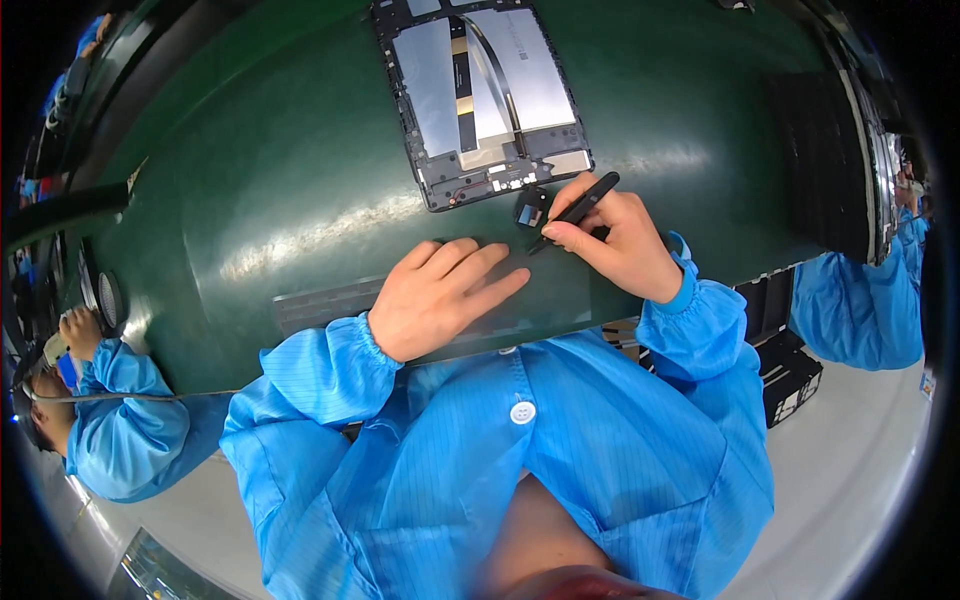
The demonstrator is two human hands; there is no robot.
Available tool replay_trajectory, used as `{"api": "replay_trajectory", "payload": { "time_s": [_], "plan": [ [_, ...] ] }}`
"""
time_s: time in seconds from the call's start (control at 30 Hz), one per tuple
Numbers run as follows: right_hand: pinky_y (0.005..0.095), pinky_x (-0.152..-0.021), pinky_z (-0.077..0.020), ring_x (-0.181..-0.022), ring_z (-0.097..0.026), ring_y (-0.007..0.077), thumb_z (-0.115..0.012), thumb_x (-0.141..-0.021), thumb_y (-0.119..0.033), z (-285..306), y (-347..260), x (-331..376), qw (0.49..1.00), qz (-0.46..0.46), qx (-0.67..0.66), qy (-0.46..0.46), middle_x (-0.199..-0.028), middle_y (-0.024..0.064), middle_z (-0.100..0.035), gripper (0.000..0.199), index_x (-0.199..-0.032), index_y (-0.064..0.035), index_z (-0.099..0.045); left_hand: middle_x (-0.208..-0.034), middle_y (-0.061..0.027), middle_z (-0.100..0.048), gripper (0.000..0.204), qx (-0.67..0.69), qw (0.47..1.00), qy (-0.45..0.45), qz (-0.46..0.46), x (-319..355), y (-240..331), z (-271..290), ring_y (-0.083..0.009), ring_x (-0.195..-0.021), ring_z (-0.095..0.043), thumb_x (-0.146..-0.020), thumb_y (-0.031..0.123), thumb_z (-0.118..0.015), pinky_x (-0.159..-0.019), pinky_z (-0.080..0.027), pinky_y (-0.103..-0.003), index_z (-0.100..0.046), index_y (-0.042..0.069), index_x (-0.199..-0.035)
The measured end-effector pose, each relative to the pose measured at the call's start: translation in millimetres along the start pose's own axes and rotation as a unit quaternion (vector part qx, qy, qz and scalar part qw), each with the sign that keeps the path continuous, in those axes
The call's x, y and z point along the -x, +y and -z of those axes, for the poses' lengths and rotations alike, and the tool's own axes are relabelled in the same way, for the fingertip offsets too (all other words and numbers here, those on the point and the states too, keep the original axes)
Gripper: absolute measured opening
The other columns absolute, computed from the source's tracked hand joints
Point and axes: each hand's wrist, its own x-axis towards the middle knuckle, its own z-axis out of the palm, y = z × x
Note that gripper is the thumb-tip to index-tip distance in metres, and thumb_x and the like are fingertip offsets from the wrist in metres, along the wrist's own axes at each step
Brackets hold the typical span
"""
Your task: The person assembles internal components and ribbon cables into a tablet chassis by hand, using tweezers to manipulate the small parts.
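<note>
My right hand [622, 245] grips a slim black pointed tool [584, 202], pen-like or a pair of tweezers, its tip angled down to the left toward the mat. Just beside that tip lies a small black part with a shiny bluish face [530, 208]. Beyond both hands rests an opened tablet [430, 85], its silvery inside facing up, with a dark flex cable running lengthwise and a small board along its near edge. My left hand [440, 295] lies palm down near the table edge, fingers stretched out, holding nothing.
Under my left hand a clear flat strip [325, 303] lies on the green mat [270, 180]. A black ribbed panel [815, 160] stands at the right. Another person's blue sleeve [125, 430] is at the left, another [860, 310] at the right. A black crate [792, 380] sits below the table.
</note>
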Motion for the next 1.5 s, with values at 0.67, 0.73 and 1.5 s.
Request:
{"api": "replay_trajectory", "payload": {
  "time_s": [0.67,0.73,1.5],
  "plan": [
    [0.0258,-0.054,-0.0482,-0.064,-0.065,0.0143,-0.072,-0.087,-0.012,-6.0,-7.6,-14.2,0.999,-0.027,0.038,-0.010,-0.073,0.0081,-0.065,0.017,-0.093,-0.0007,-0.060,-0.120,-0.0014,-0.060,0.051,0.021,0.999,0.003,0.030,2.3,-2.8,5.4,-0.0194,-0.101,-0.056,-0.076,0.005,-0.064,-0.079,-0.046,-0.033,-0.064,0.025,-0.123],
    [0.0296,-0.054,-0.0491,-0.062,-0.066,0.0194,-0.073,-0.087,-0.017,-7.1,-7.4,-14.4,0.999,-0.022,0.030,0.003,-0.070,0.0106,-0.066,0.021,-0.093,-0.0017,-0.060,-0.120,-0.0015,-0.060,0.051,0.020,0.999,0.004,0.029,2.9,-3.6,5.7,-0.0194,-0.101,-0.056,-0.076,0.005,-0.064,-0.079,-0.046,-0.033,-0.064,0.025,-0.123],
    [0.0230,-0.057,-0.0491,-0.070,-0.065,0.0111,-0.071,-0.089,-0.009,-10.3,-8.3,-23.4,0.998,-0.031,0.034,-0.048,-0.081,0.0050,-0.064,0.014,-0.091,-0.0003,-0.060,-0.119,-0.0012,-0.060,0.051,0.016,0.999,0.008,0.031,6.5,-6.7,6.4,-0.0194,-0.100,-0.056,-0.077,0.005,-0.063,-0.078,-0.045,-0.032,-0.064,0.027,-0.123]
  ]
}}
